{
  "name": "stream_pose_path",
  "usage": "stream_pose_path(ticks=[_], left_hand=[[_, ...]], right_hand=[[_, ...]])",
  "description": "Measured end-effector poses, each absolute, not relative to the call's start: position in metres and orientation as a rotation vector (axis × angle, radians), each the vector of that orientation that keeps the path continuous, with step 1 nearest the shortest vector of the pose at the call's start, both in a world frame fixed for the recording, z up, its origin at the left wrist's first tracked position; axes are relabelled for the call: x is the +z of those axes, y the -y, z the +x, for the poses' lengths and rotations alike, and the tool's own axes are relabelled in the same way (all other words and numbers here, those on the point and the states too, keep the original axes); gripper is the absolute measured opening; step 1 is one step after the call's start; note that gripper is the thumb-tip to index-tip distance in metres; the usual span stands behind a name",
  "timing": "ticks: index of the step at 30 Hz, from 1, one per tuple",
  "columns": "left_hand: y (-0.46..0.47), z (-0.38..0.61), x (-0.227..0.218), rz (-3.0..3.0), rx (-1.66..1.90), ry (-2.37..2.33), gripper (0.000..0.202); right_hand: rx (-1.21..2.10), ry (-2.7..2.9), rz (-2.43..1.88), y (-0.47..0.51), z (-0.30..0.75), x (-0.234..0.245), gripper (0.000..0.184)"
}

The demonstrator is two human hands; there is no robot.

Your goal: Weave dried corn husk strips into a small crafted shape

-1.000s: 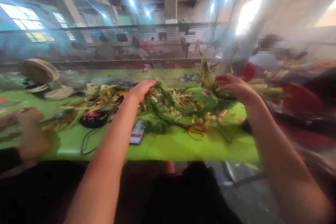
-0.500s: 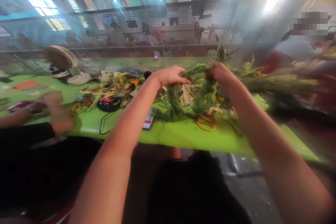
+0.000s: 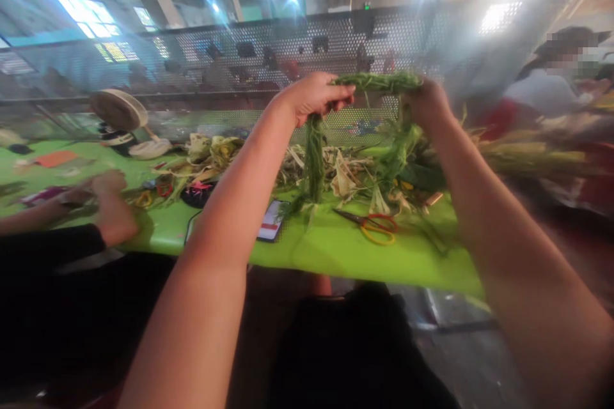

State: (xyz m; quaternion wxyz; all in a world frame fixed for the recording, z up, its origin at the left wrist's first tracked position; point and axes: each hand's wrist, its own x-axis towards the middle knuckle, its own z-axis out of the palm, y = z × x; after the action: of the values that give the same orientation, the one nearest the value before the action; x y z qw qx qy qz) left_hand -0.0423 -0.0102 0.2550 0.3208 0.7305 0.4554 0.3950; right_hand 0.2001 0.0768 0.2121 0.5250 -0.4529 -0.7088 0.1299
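A bundle of green plant fibres [image 3: 384,82] is stretched between my hands, raised above the table. My left hand [image 3: 319,97] grips one end, closed with the thumb along the strands. The other end is held in my right hand [image 3: 426,101], whose fingers are blurred and partly hidden behind the bundle. Loose green strands [image 3: 314,163] hang below my left hand down to the tabletop, and a feathery clump [image 3: 399,150] hangs below my right. Scissors with red and yellow handles [image 3: 378,229] lie beneath. A phone [image 3: 272,220] lies beside the hanging strands.
On the green table [image 3: 326,252], dried husks and leaves [image 3: 343,176] are heaped behind the scissors. At left are a co-worker's arms [image 3: 108,204], a round fan-like object [image 3: 119,108] and an orange sheet [image 3: 55,158]. A perforated partition [image 3: 268,86] runs behind; another person [image 3: 551,89] sits at right.
Both my hands have risen with the green fibres, now stretched nearly level between them. The hanging strands have lifted off the scissors, whose blades now show.
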Motion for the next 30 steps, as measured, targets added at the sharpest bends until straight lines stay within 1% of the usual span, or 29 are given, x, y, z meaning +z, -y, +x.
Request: stream_pose_path(ticks=[3, 6, 7, 10, 11, 12, 13, 14, 17, 18, 20, 22, 25, 27, 28, 29, 30], left_hand=[[0.007, -0.031, 0.276, 1.948, 1.185, -1.078, 0.026], [0.006, -0.019, 0.291, 1.984, 1.282, -1.032, 0.022], [0.007, -0.014, 0.293, 2.001, 1.286, -1.04, 0.021], [0.007, 0.003, 0.291, 2.077, 1.199, -1.071, 0.02], [0.006, 0.009, 0.287, 2.098, 1.142, -1.095, 0.02], [0.005, 0.015, 0.283, 2.106, 1.091, -1.117, 0.019], [0.004, 0.02, 0.279, 2.099, 1.054, -1.133, 0.02], [0.002, 0.023, 0.275, 2.077, 1.036, -1.135, 0.021], [-0.003, 0.02, 0.261, 1.957, 1.077, -1.041, 0.034], [-0.004, 0.015, 0.254, 1.915, 1.091, -1.004, 0.039], [-0.004, 0.003, 0.233, 1.843, 1.115, -0.946, 0.048], [-0.001, -0.008, 0.198, 1.808, 1.113, -0.935, 0.061], [0.008, -0.014, 0.127, 1.769, 0.951, -1.015, 0.086], [0.016, -0.012, 0.081, 1.779, 0.832, -1.139, 0.095], [0.02, -0.012, 0.063, 1.795, 0.802, -1.196, 0.092], [0.023, -0.013, 0.049, 1.809, 0.789, -1.251, 0.082], [0.025, -0.015, 0.04, 1.814, 0.761, -1.29, 0.064]], right_hand=[[0.385, 1.694, -1.028, -0.076, 0.197, 0.211, 0.01], [0.524, 1.664, -0.909, -0.071, 0.195, 0.211, 0.008], [0.617, 1.675, -0.845, -0.068, 0.195, 0.211, 0.012], [0.978, 1.775, -0.529, -0.051, 0.191, 0.214, 0.048], [1.063, 1.8, -0.42, -0.044, 0.188, 0.216, 0.056], [1.112, 1.811, -0.35, -0.038, 0.184, 0.217, 0.059], [1.128, 1.81, -0.324, -0.032, 0.181, 0.219, 0.057], [1.129, 1.817, -0.347, -0.027, 0.178, 0.22, 0.051], [1.07, 1.863, -0.607, -0.025, 0.176, 0.223, 0.012], [1.047, 1.859, -0.69, -0.028, 0.178, 0.224, 0.014], [1.036, 1.792, -0.754, -0.035, 0.185, 0.227, 0.025], [1.06, 1.687, -0.728, -0.043, 0.192, 0.229, 0.029], [1.072, 1.594, -0.699, -0.05, 0.197, 0.233, 0.031], [1.067, 1.585, -0.686, -0.051, 0.197, 0.236, 0.03], [1.064, 1.591, -0.678, -0.051, 0.198, 0.237, 0.03], [1.051, 1.595, -0.675, -0.051, 0.198, 0.239, 0.029], [1.031, 1.592, -0.677, -0.052, 0.2, 0.24, 0.028]])
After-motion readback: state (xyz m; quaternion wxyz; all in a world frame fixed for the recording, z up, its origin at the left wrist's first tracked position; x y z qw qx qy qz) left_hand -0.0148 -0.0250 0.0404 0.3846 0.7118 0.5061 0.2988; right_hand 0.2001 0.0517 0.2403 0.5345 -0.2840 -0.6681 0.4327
